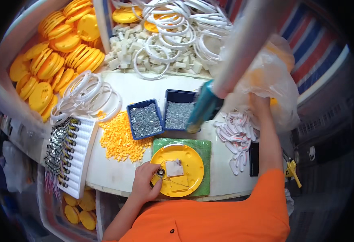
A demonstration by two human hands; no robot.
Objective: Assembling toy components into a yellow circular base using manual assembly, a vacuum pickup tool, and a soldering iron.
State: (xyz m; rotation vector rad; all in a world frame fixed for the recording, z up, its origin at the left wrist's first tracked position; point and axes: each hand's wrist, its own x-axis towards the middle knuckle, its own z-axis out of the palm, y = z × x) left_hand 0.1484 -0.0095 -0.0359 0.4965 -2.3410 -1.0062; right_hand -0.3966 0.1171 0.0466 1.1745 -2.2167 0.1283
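On a green mat (pixel 205 161) at the bench's front lies a round yellow plastic shell (pixel 193 177), its inner side up. It holds a white square block (pixel 174 168), thin wires and a small black round part (pixel 160 172). My left hand (pixel 145 183) grips the shell's left rim, its thumb and fingertips beside the black part. Out to the right, my right hand (pixel 259 101) reaches into a cloudy plastic bag (pixel 273 80) with yellow things in it; the bag hides its fingers. A grey cylindrical tool with a teal end (pixel 203 101) hangs over the bench, close to the camera.
Two blue trays (pixel 162 131) hold small metal pieces. Nearby are small yellow pieces (pixel 124 139), white curved pieces (pixel 235 135), white rings (pixel 90 94) and a white rack with wired parts (pixel 78 157). Yellow shells (pixel 60 52) and pale blocks (pixel 132 46) fill the back; a black phone-like slab (pixel 254 159) lies right.
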